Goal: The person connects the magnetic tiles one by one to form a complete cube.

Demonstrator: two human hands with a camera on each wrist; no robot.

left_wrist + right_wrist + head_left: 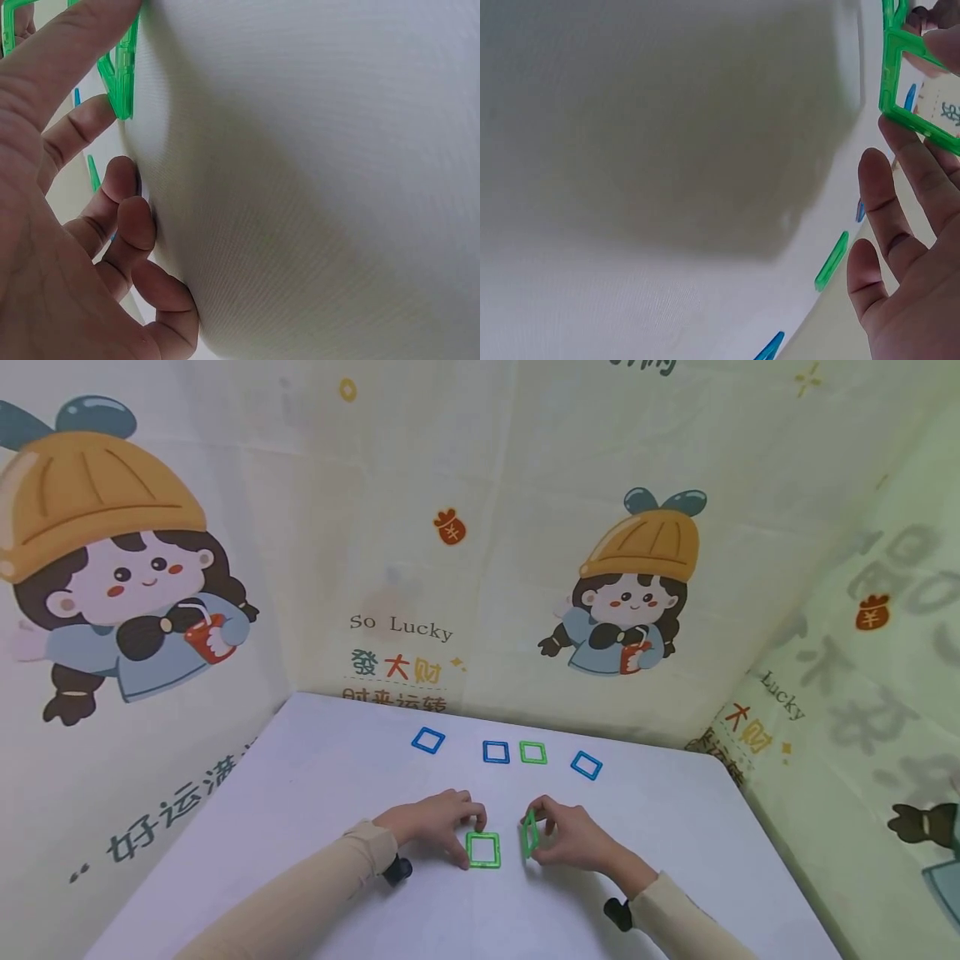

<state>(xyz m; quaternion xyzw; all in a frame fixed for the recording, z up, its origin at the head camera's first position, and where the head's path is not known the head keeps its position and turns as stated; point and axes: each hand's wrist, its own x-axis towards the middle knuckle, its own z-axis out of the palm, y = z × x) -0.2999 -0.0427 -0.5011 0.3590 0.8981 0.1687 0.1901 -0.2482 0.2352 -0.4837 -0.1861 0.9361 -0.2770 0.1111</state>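
Lying flat near the middle of the table is a green square magnetic tile (pixel 483 865) with an open centre. My left hand (pixel 438 821) pinches its left side between thumb and index finger; the other fingers curl against the tabletop. To the right, a second green square tile (pixel 535 835) stands on edge, turned nearly side-on to the head view. My right hand (pixel 573 837) holds this one by its edges between thumb and fingertips. A small gap separates the two tiles. In the right wrist view the held tile (pixel 890 75) shows at the upper right.
Along the table's far side lie a blue square tile (pixel 418 737), another blue one (pixel 485 752), a green one (pixel 522 752) and a tilted blue one (pixel 583 772). Printed cloth (pixel 510 635) hangs behind the white table (pixel 337 777) and at its sides.
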